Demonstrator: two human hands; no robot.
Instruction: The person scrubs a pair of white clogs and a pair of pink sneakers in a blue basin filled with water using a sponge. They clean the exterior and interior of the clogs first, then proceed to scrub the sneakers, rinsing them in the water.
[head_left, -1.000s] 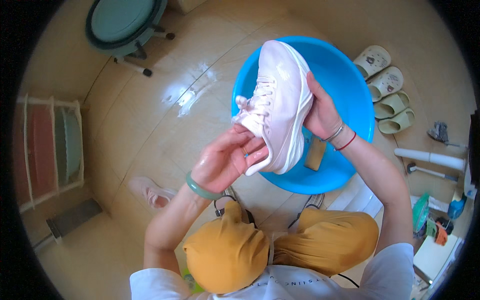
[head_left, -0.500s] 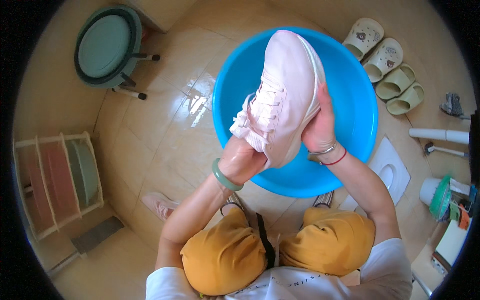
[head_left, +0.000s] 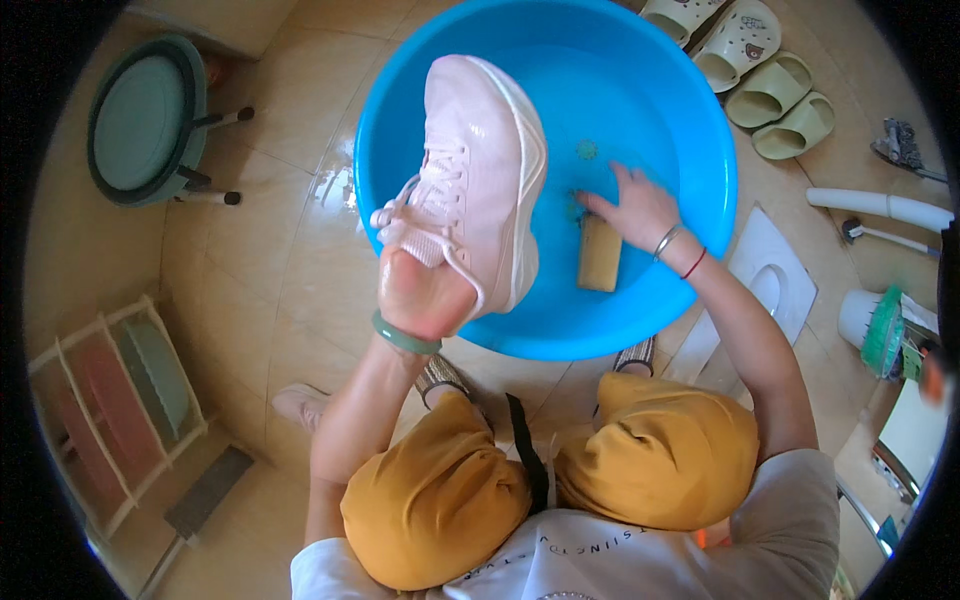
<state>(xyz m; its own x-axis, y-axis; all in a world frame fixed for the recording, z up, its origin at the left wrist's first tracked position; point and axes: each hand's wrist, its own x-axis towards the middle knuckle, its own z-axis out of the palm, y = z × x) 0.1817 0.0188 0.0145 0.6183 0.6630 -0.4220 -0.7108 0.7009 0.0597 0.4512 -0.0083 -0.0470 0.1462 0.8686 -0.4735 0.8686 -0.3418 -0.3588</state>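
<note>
The pale pink sneaker [head_left: 485, 190] is held up over the left part of a blue plastic basin [head_left: 690, 120], its toe pointing away from the person and its white sole turned to the right. The left hand [head_left: 428, 295], with a green bangle [head_left: 406, 334] at the wrist, is pushed into the shoe's opening; its fingers are hidden inside, so whether that grip is clamped on the lining or merely spread against it cannot be told.

What has just changed is the right hand [head_left: 642, 212]. Half a second ago it was pressed to the sole side of the sneaker; now it is clear of the shoe and low over the basin, thumb and fingers apart, with nothing seen in its grip. The thumb is just beside the upper end of a tan rectangular block [head_left: 599, 258], which lies in the basin; whether the two touch cannot be told, nor whether the block is a brush seen from its back or a bar of soap.

For the work in hand, this seems to leave the left hand alone bearing the sneaker, with the right one free beside the block. Another pink shoe [head_left: 299, 404] rests on the tiled floor [head_left: 320, 350], partly covered by the left forearm.
</note>
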